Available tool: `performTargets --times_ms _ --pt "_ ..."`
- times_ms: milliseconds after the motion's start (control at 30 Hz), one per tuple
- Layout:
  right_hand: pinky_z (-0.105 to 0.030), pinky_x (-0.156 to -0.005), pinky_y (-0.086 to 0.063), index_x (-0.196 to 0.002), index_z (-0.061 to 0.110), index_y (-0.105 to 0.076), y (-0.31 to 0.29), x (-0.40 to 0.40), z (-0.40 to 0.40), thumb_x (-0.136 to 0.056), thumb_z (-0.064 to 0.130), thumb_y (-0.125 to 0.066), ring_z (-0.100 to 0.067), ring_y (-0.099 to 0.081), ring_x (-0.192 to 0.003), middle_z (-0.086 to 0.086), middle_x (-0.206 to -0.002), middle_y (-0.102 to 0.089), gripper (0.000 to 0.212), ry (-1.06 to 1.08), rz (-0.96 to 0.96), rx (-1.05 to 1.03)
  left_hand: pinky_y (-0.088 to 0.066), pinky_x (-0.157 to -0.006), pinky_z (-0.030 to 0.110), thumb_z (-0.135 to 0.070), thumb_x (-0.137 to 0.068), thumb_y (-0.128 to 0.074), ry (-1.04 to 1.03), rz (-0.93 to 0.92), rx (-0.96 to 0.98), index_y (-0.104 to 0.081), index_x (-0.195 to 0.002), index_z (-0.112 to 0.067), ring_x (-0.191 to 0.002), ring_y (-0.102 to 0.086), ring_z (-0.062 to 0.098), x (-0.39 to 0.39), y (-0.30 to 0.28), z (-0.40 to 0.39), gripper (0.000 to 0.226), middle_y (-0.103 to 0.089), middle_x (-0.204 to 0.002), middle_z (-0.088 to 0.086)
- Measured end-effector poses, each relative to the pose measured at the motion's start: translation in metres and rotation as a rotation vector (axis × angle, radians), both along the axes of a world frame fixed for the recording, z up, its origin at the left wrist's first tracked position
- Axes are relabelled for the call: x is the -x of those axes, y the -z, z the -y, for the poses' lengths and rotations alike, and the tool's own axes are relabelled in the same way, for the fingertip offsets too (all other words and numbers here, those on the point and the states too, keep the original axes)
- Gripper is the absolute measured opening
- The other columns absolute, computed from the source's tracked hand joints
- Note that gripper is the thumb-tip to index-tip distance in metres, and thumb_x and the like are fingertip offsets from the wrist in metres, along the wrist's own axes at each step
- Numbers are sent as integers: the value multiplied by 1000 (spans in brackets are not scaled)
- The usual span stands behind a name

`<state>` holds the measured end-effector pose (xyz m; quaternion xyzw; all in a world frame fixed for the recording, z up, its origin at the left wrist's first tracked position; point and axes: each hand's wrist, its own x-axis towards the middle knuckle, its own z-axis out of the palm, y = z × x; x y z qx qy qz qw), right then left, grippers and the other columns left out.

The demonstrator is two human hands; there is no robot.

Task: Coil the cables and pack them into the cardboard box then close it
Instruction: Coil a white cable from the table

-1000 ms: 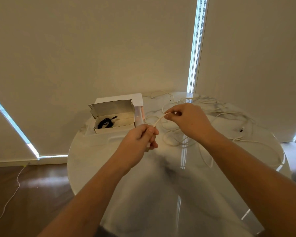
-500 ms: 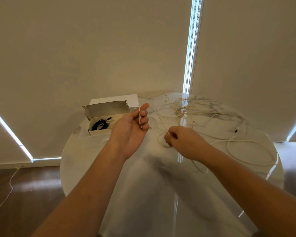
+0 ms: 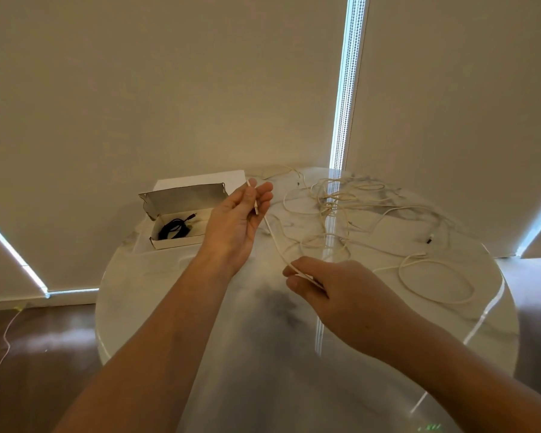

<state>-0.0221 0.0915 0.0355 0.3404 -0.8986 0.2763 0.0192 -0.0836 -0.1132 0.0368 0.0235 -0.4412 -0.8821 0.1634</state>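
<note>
My left hand (image 3: 238, 220) is raised palm-up over the table and pinches the plug end of a white cable (image 3: 274, 237) between thumb and fingers. That cable runs down to my right hand (image 3: 331, 289), which grips it lower and nearer to me. Beyond, a tangle of white cables (image 3: 334, 210) spreads over the far right of the round table. The open cardboard box (image 3: 181, 242) stands at the far left with its lid up, and a coiled black cable (image 3: 174, 229) lies inside.
The round marble table (image 3: 263, 370) has a rim close to the wall behind. A loose loop of white cable (image 3: 434, 279) lies near the right edge. A thin white cord (image 3: 3, 339) trails on the dark floor at left.
My right hand slid down the white cable toward me. My left hand rose and opened palm-up, keeping the plug end, so the cable stretches between both hands.
</note>
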Motion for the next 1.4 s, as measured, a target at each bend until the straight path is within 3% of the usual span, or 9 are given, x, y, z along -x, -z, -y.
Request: performTargets --times_ms 67,267,433,633,800,933,1100,1267,1400 --pt "-29 -76 -53 -111 32 -62 -9 -5 -4 -104 50 -39 -7 -64 -79 11 -94 -72 31 3 -120 -68 -58 -90 23 -11 -104 -51 -15 -3 63 -58 -132 -3 -100 -73 16 2 2 -3 30 -74 -113 12" --pt "-19 -57 -34 -80 31 -51 -38 -3 -6 -103 44 -46 -7 -50 -60 11 -64 -51 27 -73 -247 -46 -57 -88 22 -17 -107 -48 -85 7 530 -60 -136 -5 -102 -74 15 3 12 -11 33 -76 -110 8" --pt "-21 -60 -40 -101 33 -70 -75 33 -3 -102 44 -53 -4 -56 -58 12 -69 -63 21 5 -254 150 -60 -83 30 -20 -109 -43 -14 45 832 -65 -126 -4 -84 -74 13 -1 20 -15 32 -78 -94 3" --pt "-28 -80 -46 -102 32 -75 -96 105 6 -98 44 -59 -9 -63 -90 13 -97 -72 21 168 -226 277 -50 -71 27 -18 -111 -34 172 51 659 -67 -120 -4 -73 -56 18 -4 18 -23 38 -70 -87 10" --pt "-29 -85 -43 -105 26 -77 -81 163 12 -95 43 -62 -10 -64 -101 9 -107 -73 24 242 -105 359 -34 -59 23 -9 -108 -35 248 30 304 -68 -115 6 -62 -43 11 8 6 -32 37 -53 -70 5" --pt "-28 -80 -44 -98 24 -78 -57 192 18 -92 43 -68 7 -57 -69 15 -86 -68 22 281 45 470 -32 -58 21 -12 -107 -38 285 28 60 -66 -118 5 -59 -36 9 26 0 -32 35 -47 -69 1" --pt "-24 -64 -38 -93 26 -76 -29 209 30 -93 43 -66 4 -45 -44 20 -65 -52 20 350 115 498 -38 -59 20 -16 -107 -36 323 -15 -199 -61 -123 0 -58 -38 7 52 -9 -22 33 -48 -72 -4" --pt "-25 -63 -38 -92 30 -78 -13 208 43 -98 43 -58 -1 -51 -59 20 -71 -56 25 278 107 335 -45 -63 19 -12 -108 -41 177 -74 -225 -55 -129 4 -60 -46 6 79 -12 -11 30 -58 -83 -1" --pt "-25 -71 -48 -101 37 -77 -15 204 54 -98 45 -54 -8 -66 -84 18 -100 -67 25 199 123 194 -45 -69 21 -11 -107 -46 -9 -46 -112 -61 -123 5 -65 -49 8 94 -10 -4 27 -63 -92 4"
